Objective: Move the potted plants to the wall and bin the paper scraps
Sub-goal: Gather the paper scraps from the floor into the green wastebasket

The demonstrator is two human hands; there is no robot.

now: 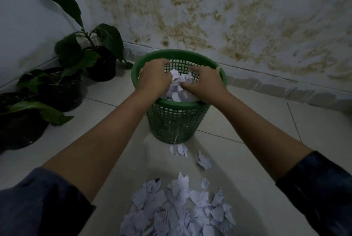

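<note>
While hands (155, 77) press scraps (178, 85) into bin (177, 119), more litter tiled floor (257, 131)

A dim room corner shows a pale painted wall (247, 7) blotched with large brownish-yellow damp stains, a smoother plain side wall (22, 16) at left, a chipped light skirting strip (276, 87) along the base, and a floor of large off-white glossy tiles (266, 121) with thin dark grout lines.
</note>
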